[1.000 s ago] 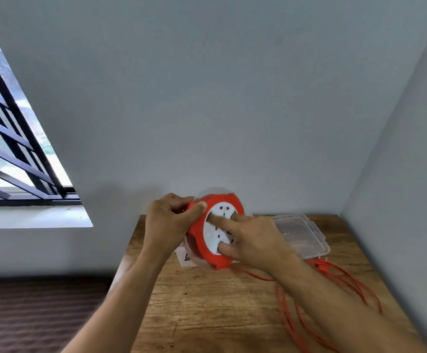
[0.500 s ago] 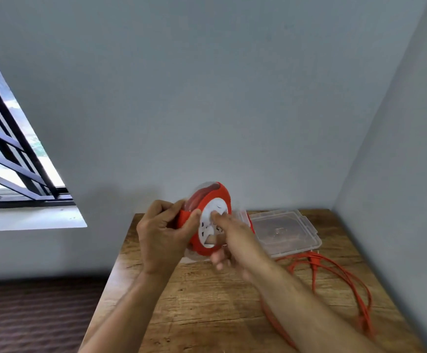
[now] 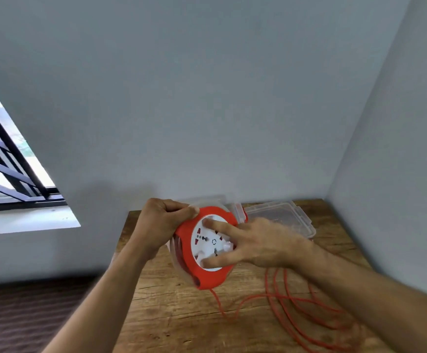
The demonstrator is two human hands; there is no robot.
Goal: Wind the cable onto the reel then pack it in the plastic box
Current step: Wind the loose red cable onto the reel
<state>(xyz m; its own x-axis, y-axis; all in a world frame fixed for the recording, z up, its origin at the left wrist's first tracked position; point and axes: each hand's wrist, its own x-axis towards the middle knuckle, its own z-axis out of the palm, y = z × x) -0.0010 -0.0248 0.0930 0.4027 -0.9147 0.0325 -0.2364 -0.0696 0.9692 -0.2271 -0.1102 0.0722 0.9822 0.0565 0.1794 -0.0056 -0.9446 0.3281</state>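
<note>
Risk, tangle: the loose cable (image 3: 306,304) is lying in crossed orange loops on the near right of the table (image 3: 156,314); a loop is likely to catch or knot if it is being drawn in faster than it is straightening.
Risk, slip: the right hand (image 3: 253,243) is pressing on the white face with spread fingers only, not gripping; those fingers could be sliding off the smooth plastic mid-turn.
Risk, drop: the reel (image 3: 207,247) is being held in the air above the table by one side; a jerk from a snagged cable could be twisting it out of the left hand (image 3: 161,222).
Reel, look: round, orange rim, white socket face tilted toward the camera, clear outer shell; some cable turns are showing in the gap at its left edge.
Reel, place: in the middle, above the far part of the table, between both hands.
Cable, look: thin, orange, hanging from the bottom of the reel and running down to the table.
Left hand: fingers curled around the upper left rim, thumb pressing on the orange edge.
Right hand: fingers spread, tips resting on the white face.
Plastic box (image 3: 281,217): clear, sitting at the far right of the table, behind the right hand; whether it is lidded I cannot tell.
Progress: winding is looking far from done; packing not yet begun.
</note>
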